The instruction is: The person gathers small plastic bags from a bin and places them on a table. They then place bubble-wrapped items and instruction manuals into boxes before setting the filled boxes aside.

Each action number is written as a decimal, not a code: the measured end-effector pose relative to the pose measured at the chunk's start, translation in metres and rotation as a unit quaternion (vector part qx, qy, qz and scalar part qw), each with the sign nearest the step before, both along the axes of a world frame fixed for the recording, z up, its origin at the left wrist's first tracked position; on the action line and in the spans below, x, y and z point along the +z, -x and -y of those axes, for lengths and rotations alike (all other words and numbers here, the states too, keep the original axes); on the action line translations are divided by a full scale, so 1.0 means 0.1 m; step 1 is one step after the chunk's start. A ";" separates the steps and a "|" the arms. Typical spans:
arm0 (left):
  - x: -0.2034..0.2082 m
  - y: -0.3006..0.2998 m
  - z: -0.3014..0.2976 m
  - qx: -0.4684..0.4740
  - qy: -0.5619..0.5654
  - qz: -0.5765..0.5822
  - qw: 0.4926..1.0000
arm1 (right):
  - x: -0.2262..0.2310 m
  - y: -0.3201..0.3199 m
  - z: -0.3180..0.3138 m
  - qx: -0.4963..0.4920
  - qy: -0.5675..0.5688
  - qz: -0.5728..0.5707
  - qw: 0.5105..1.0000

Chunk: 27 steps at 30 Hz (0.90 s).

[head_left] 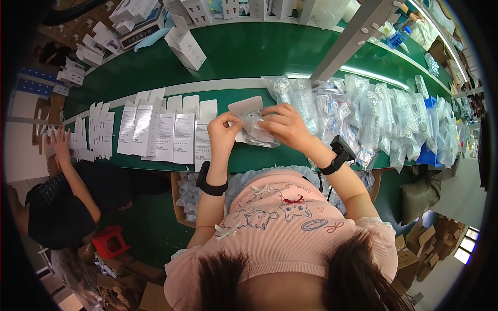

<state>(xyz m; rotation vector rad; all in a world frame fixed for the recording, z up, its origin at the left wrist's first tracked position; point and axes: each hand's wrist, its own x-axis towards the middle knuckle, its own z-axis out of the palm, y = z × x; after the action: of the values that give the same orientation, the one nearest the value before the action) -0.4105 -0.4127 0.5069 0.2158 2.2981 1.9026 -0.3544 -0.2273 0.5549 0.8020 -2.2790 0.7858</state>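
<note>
Plastic fills your grasp: a clear, crumpled bag (255, 136) above the long green counter (270, 160). Your left hand (224, 127) pinches its edge; your right hand (285, 124) half-curls over it, closure unclear. Seemingly adjusting it, you'd next need gentle, two-sided control. White cardboard cartons (184, 139) stand left, clear plastic packets (384, 116) heap right; an open white box (191, 53) stands beyond.

bag (258, 137): clr | cartons (165, 137): wht w/ blk print | tbl (239, 159): grn | stool (110, 242): red
</note>
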 end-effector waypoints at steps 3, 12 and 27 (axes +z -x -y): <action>0.11 -0.03 -0.08 -0.003 0.009 0.011 1.000 | -0.05 -0.04 -0.07 0.030 -0.051 -0.007 0.998; 0.05 0.01 -0.06 -0.018 -0.066 0.047 0.997 | -0.16 0.01 0.03 0.069 -0.030 0.040 0.996; -0.13 -0.03 0.27 0.066 0.078 -0.164 0.981 | -0.57 -0.12 -0.10 -0.020 0.053 0.110 0.992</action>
<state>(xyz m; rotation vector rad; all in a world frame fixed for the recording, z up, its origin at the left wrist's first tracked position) -0.4072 -0.4399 0.4939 0.3939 2.7262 1.8501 -0.3424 -0.2169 0.4979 0.6472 -2.4131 1.0099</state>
